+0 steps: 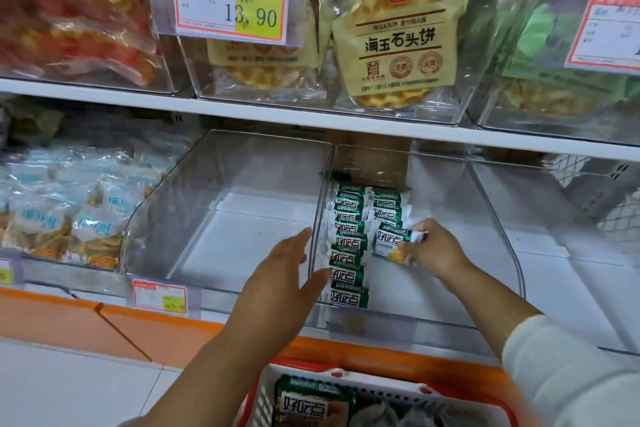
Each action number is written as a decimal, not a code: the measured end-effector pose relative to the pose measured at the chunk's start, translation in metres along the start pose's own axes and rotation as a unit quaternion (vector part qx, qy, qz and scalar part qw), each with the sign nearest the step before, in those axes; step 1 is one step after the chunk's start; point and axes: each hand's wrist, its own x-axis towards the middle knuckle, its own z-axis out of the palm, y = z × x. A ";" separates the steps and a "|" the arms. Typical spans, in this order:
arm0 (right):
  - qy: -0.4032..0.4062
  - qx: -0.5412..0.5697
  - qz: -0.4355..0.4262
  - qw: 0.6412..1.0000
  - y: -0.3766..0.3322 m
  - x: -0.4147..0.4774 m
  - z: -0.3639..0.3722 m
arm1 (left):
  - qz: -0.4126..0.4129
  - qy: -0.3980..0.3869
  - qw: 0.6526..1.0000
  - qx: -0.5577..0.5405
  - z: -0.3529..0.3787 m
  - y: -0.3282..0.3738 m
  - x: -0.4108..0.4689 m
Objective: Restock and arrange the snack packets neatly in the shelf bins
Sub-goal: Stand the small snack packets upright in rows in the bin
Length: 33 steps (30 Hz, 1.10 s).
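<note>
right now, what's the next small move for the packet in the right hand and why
Probably lower the green packet pinched in the right hand flat against the front of the shorter right row: the left row already reaches the clear bin's front, while bare floor shows ahead of the right row.
</note>
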 end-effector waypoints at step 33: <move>-0.057 -0.123 0.089 0.987 0.261 -0.188 0.000 | -0.085 -0.312 0.945 0.041 0.207 -0.078 -0.159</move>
